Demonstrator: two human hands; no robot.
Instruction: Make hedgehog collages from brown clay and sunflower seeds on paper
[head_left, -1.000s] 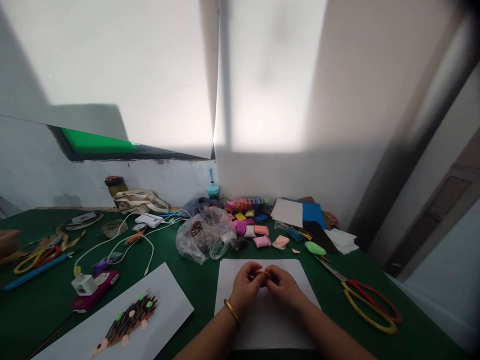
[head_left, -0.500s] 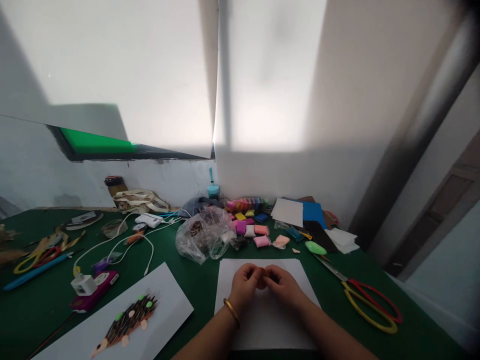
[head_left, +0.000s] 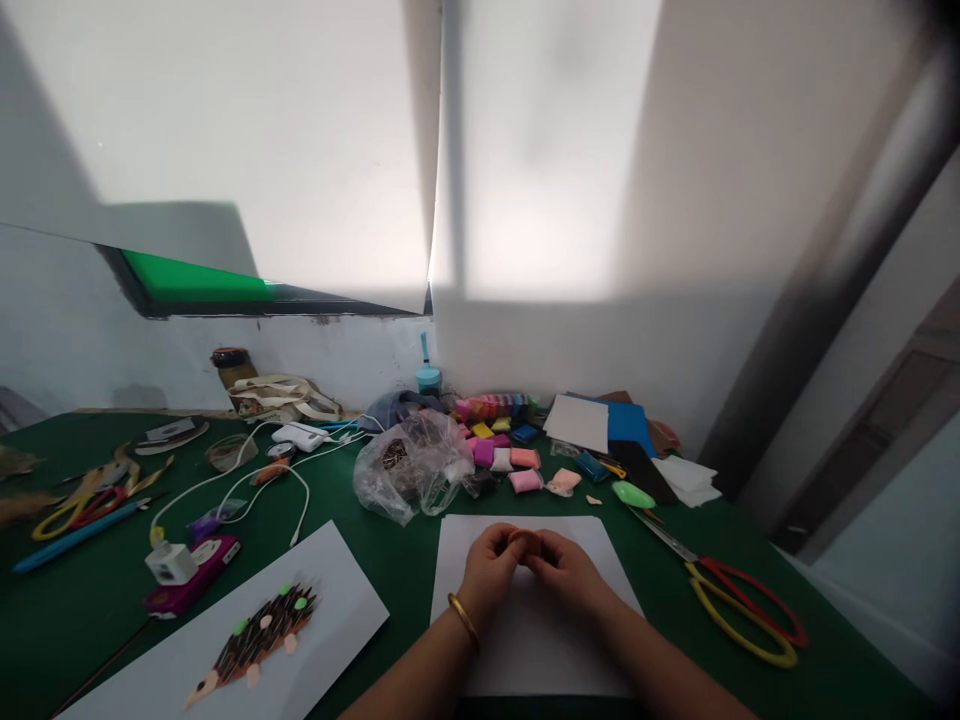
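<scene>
Between my two hands is a flattened, rounded piece of brown clay (head_left: pixel 527 543), held just above a stack of white paper (head_left: pixel 544 650). My left hand (head_left: pixel 491 563), with a gold bangle at the wrist, pinches its left side with the thumb across the front. On the other side my right hand (head_left: pixel 566 570) grips the clay's right edge between thumb and fingers. Part of the piece is hidden by the fingers. To the left lies a white sheet (head_left: pixel 330 590) bearing a hedgehog picture (head_left: pixel 259 640) with dark spines, a brown body and green and pale dots.
Large scissors (head_left: pixel 742 610) lie at the right. Beyond the paper are several coloured clay packets (head_left: pixel 525 482), a clear plastic bag (head_left: pixel 409 470) and a green clay lump (head_left: pixel 632 494). White cables (head_left: pixel 304 500), a magenta power bank (head_left: pixel 191 580) and smaller scissors (head_left: pixel 79 512) occupy the left.
The brown clay has been turned or raised slightly between my fingers, so more of its rounded upper edge shows. Both hands keep their place over the paper.
</scene>
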